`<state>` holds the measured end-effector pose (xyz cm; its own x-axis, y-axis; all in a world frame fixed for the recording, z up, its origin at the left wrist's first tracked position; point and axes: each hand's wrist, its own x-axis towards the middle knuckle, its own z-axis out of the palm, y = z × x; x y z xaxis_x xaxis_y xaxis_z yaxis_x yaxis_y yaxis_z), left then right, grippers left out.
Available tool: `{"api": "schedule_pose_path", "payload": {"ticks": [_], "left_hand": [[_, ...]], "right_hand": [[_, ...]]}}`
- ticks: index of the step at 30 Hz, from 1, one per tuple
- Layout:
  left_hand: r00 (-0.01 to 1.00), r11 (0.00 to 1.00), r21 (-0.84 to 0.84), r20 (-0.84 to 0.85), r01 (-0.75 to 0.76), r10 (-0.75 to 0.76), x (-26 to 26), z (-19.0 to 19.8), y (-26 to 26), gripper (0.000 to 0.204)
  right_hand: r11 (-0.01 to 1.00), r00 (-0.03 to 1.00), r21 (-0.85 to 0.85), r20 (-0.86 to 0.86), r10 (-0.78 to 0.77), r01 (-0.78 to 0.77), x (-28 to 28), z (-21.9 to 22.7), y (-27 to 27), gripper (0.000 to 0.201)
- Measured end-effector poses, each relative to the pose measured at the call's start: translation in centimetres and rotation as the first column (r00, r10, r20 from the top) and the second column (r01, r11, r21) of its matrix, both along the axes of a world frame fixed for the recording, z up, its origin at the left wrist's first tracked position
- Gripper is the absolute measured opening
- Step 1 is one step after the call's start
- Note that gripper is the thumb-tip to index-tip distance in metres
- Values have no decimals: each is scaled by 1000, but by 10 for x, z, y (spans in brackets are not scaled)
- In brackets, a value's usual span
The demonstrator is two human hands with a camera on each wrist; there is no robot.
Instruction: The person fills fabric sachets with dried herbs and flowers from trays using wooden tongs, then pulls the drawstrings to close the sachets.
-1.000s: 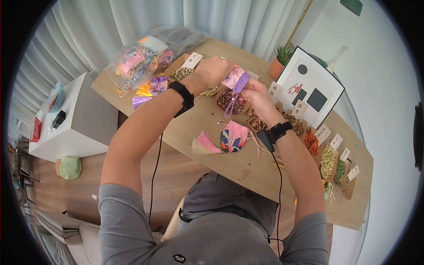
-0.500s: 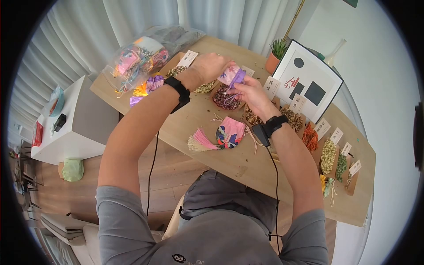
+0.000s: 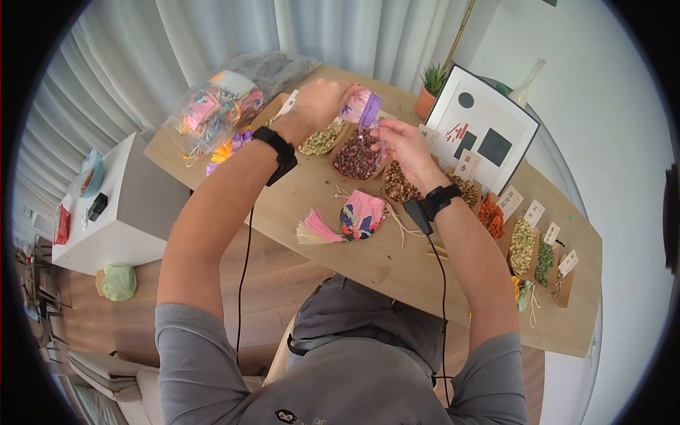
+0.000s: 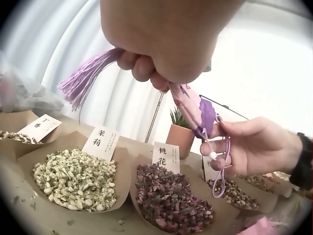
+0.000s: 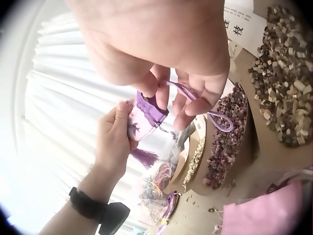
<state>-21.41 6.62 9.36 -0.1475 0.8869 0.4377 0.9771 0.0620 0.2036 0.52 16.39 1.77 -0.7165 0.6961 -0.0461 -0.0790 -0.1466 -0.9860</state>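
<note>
My left hand (image 3: 322, 104) grips the closed end of a pink-and-purple drawstring pouch (image 3: 359, 108) above the dried flowers. Its purple tassel (image 4: 90, 78) sticks out past the curled fingers. At the pouch's purple mouth, my right hand (image 3: 407, 147) pinches the edge with thumb and fingers. A looped lilac cord (image 5: 221, 121) runs through the right fingers, and a white bead (image 4: 212, 155) hangs on it. Directly below lies a paper tray of dark pink dried petals (image 4: 171, 198). Nearer my body rests a pink pouch (image 3: 363, 214) with a pink-and-cream tassel (image 3: 319, 228).
Labelled paper trays line the table, among them pale dried buds (image 4: 76, 178) and orange strips (image 3: 491, 216). A clear bag of pouches (image 3: 219, 106) lies at the back left. A framed picture (image 3: 482, 131) and potted plant (image 3: 427, 99) stand behind. Wrist-camera cables hang from both arms.
Both hands have drifted slightly up and left with the pouch, and its mouth has tilted. The right fingers have shifted about the mouth and cord. The head view has moved a little.
</note>
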Motion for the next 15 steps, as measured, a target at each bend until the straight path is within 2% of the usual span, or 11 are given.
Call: {"api": "schedule_pose_path", "payload": {"ticks": [2,4,5,6,8,10,12,13,15], "left_hand": [[1000,999,42,11,-16,16,6,10,-1,38],[998,988,137,20,64,-67,7,20,0,34],[997,982,183,48,55,-65,13,15,-9,32],[997,978,196,31,68,-75,16,17,-13,32],[1000,987,161,17,-1,-1,19,19,-16,36],[1000,988,153,7,-12,11,20,16,-17,38],[1000,976,216,20,-19,15,19,9,-19,30],[1000,978,206,10,-6,4,23,9,-24,30],[956,974,224,277,37,-100,35,7,-35,28]], "right_hand": [[998,999,46,-18,-47,47,1,7,2,27],[993,996,79,3,-93,93,0,16,4,25],[991,992,54,5,-127,126,-2,12,-1,22],[988,991,65,-13,-136,137,-2,11,-2,22],[976,979,80,9,-204,203,2,13,-3,16],[971,980,133,-7,-201,200,5,8,3,19],[969,979,176,75,-188,173,15,12,0,29],[959,977,204,41,-211,198,16,8,1,43],[952,977,234,32,-211,198,28,27,-18,50]]}}
